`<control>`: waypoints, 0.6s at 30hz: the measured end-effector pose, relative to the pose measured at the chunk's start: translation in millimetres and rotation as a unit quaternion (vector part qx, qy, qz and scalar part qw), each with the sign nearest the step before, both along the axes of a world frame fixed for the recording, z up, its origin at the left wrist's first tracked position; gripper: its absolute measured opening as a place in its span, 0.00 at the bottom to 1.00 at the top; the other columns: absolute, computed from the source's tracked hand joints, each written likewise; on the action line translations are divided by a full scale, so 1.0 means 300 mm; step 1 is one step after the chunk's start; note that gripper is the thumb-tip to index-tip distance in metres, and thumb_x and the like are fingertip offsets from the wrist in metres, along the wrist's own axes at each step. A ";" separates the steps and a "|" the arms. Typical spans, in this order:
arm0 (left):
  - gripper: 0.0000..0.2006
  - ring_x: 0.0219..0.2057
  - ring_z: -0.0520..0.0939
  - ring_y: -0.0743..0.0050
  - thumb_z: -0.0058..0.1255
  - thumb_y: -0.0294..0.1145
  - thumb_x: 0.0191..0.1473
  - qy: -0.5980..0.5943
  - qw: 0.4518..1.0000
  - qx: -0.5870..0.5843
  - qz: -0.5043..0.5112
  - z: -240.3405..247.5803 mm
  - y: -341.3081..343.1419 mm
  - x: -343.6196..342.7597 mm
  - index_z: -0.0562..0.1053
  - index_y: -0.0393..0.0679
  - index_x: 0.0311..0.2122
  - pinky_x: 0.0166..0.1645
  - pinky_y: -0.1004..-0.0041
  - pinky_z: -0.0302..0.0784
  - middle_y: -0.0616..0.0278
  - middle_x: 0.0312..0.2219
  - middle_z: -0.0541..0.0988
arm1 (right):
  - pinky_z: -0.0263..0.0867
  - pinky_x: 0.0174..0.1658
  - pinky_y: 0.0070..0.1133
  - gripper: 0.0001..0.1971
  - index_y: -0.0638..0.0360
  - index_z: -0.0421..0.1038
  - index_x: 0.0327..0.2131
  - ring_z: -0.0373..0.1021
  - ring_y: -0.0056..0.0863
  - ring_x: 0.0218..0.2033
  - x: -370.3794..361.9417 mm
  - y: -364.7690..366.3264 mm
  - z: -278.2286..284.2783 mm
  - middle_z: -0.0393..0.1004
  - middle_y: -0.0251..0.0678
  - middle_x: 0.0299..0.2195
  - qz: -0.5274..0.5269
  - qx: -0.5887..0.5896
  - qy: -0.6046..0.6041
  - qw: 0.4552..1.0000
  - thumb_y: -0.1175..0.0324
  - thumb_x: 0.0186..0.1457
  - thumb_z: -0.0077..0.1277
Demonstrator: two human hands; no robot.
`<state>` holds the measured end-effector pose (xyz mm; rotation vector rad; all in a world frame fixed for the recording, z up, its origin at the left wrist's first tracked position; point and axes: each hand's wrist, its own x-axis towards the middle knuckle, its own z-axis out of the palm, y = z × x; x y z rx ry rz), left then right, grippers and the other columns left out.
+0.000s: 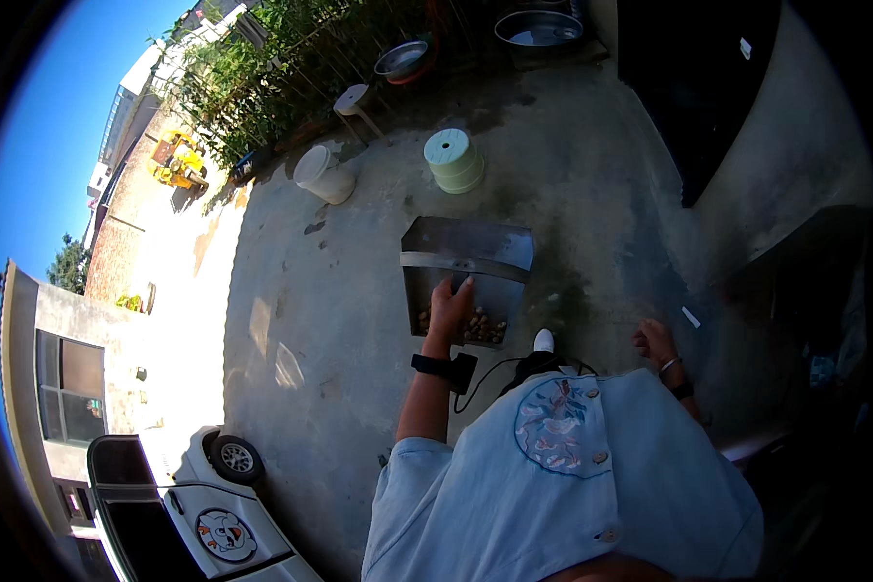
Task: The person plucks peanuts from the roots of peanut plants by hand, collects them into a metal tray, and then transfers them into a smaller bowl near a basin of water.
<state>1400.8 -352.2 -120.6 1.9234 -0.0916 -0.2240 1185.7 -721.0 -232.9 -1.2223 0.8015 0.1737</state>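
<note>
My left hand (450,312) is closed around the dark handle of a grey metal scoop (507,281). A pale metal strap crosses the scoop. Several small brown roundish pieces (483,327), perhaps nuts, lie along its near edge; my hand and wrist hide some of them. A black band with a dark block is on my left wrist. To the right, away from the scoop, my right hand (656,343) hangs low with loosely bent fingers and nothing visible in it.
Ahead on the concrete stand a pale green upturned bucket (456,165), a white bucket (326,177) and a small stool (352,99). Metal basins (539,31) lie near green plants. A white vehicle (179,504) is at lower left, a dark doorway (694,78) at right.
</note>
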 end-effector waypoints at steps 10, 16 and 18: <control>0.10 0.20 0.66 0.85 0.50 0.35 0.46 0.063 0.987 -0.118 0.085 -0.274 -0.441 0.732 0.68 0.37 0.28 0.23 0.81 0.62 0.70 0.18 0.70 | 0.60 0.17 0.26 0.08 0.57 0.65 0.12 0.63 0.30 0.12 -0.014 -0.432 -0.351 0.64 0.36 0.10 -0.115 -0.108 0.283 0.946 0.68 0.39 0.46; 0.06 0.13 0.65 0.84 0.48 0.30 0.48 0.139 0.944 -0.262 0.144 -0.209 -0.752 1.094 0.65 0.41 0.25 0.15 0.81 0.58 0.70 0.14 0.66 | 0.59 0.15 0.25 0.06 0.58 0.65 0.15 0.63 0.29 0.11 0.484 -0.712 -0.443 0.63 0.34 0.10 -0.090 -0.073 0.304 0.946 0.70 0.40 0.45; 0.07 0.12 0.64 0.84 0.47 0.30 0.48 0.126 0.947 -0.226 0.190 -0.201 -0.866 1.268 0.64 0.42 0.24 0.14 0.81 0.57 0.70 0.13 0.65 | 0.59 0.14 0.24 0.06 0.58 0.65 0.15 0.63 0.29 0.11 0.748 -0.871 -0.445 0.63 0.34 0.10 -0.068 -0.078 0.286 0.953 0.70 0.41 0.44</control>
